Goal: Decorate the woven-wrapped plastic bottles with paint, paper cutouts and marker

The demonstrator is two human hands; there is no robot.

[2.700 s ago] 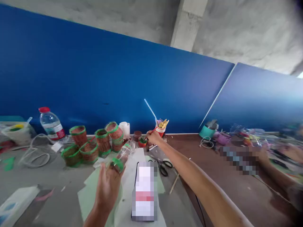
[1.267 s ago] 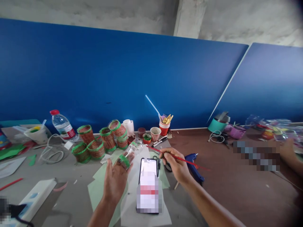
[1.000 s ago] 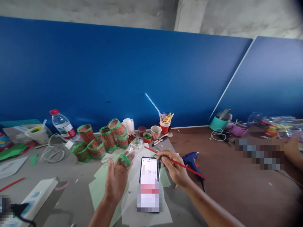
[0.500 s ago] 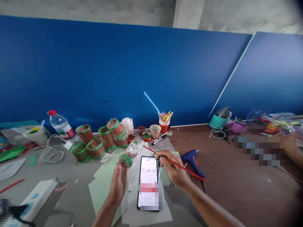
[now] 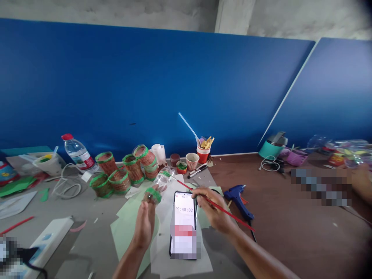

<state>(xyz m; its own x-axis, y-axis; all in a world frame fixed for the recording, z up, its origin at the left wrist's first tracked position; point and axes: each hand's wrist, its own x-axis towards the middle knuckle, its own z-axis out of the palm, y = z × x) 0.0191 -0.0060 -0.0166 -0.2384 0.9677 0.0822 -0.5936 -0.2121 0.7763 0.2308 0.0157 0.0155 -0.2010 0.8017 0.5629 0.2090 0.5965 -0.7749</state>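
Note:
My left hand (image 5: 145, 223) is closed around a clear plastic cup-like piece (image 5: 165, 177) with a green-painted band near its end. Between the fingers of my right hand (image 5: 213, 207) is a thin red paintbrush (image 5: 231, 215). Its tip points left and reaches the clear piece; whether it touches cannot be made out. Between and below my hands a phone (image 5: 184, 217) lies on white paper (image 5: 159, 259), its screen lit with a timer. Just beyond the brush stands a small cup of green paint (image 5: 181, 167).
Several brown, green-rimmed cups (image 5: 119, 180) stand at the back left, by a water bottle (image 5: 78, 153). A blue glue gun (image 5: 240, 201) lies right of my right hand. Nearby are markers (image 5: 197, 171) and a cup of wooden sticks (image 5: 202, 153). Another person's hand (image 5: 362, 180) shows far right.
The whole view has shifted slightly, so objects sit a little further right. My hands keep their holds, and the brush tip has moved slightly left along the clear piece.

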